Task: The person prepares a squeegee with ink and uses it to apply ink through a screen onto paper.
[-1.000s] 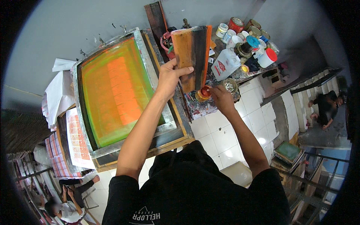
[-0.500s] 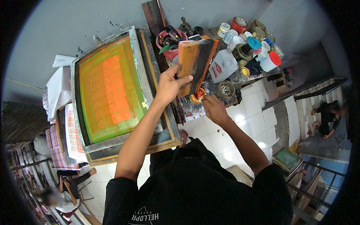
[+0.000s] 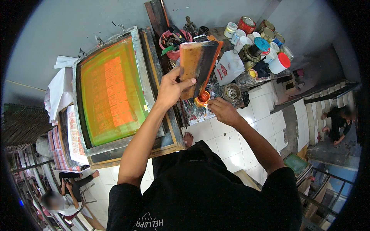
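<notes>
My left hand (image 3: 173, 87) is closed around a squeegee (image 3: 191, 63), a wide wooden board with a dark stained band and an orange edge. It is held upright, its lower end just above a small cup of red-orange ink (image 3: 202, 98). Right beside that cup is my right hand (image 3: 223, 111), its fingers pinched together at the rim. What they grip, if anything, is too small to tell. To the left lies a screen printing frame (image 3: 139, 77) with a green and yellow mesh (image 3: 96, 92) and an orange block of small repeated designs (image 3: 117, 92).
Behind the cup stand many ink cans and tubs (image 3: 246, 25), a white plastic bag (image 3: 229, 67) and a round jar (image 3: 231, 92). A pink basket (image 3: 174, 54) holds tools. Printed sheets (image 3: 75, 133) lie left of the frame. One person (image 3: 69, 196) sits lower left, another (image 3: 339, 121) far right.
The squeegee in my left hand has shifted slightly left. My right hand has dropped a little and turned, its fingers still at the ink cup.
</notes>
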Available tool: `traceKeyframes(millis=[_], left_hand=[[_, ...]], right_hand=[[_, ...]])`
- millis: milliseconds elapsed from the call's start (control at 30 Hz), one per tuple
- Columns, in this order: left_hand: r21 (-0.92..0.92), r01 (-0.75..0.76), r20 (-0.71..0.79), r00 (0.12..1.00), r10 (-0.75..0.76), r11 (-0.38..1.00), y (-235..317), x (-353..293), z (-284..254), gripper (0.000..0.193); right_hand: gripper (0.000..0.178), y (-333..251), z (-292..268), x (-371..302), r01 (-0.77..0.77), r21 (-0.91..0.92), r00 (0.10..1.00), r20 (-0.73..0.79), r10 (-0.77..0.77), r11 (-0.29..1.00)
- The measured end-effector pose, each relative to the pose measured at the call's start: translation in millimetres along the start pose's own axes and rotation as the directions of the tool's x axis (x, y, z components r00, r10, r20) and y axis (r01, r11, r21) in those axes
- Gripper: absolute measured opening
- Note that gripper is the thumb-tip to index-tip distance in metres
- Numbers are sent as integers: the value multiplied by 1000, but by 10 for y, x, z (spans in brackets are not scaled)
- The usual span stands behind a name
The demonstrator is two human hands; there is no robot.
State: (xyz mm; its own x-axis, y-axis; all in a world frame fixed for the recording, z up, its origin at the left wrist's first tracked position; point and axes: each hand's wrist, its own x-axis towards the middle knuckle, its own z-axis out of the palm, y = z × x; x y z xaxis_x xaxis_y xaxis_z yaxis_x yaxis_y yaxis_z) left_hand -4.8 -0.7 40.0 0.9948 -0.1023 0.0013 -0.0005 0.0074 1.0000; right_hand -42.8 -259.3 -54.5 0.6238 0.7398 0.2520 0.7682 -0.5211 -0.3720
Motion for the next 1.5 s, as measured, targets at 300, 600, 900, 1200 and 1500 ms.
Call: traceKeyframes(millis=[300,600,900,1200,1500], left_hand=[[151,34,13,999,-36,988,88,-132,-118,26],[123,108,59,991,-116,987,234,-218,-135,26],[-418,86,-70,989,-127,904,194,-435,-532,32],[-515,95,-125,975,-184,852,154,-531,-563,26],[-473,53,-140,981,-134,880,240,-498,-187,25]], right_hand=[[18,-89,-69,82,-549,469,759,-66,648,692],[21,247,111,34,-731,473,575,40,817,492],[23,-123,-227,157,-257,964,485,70,872,66],[16,-349,-499,398,36,978,521,159,839,-208],[13,-810,-561,901,-152,968,557,-83,826,200]])
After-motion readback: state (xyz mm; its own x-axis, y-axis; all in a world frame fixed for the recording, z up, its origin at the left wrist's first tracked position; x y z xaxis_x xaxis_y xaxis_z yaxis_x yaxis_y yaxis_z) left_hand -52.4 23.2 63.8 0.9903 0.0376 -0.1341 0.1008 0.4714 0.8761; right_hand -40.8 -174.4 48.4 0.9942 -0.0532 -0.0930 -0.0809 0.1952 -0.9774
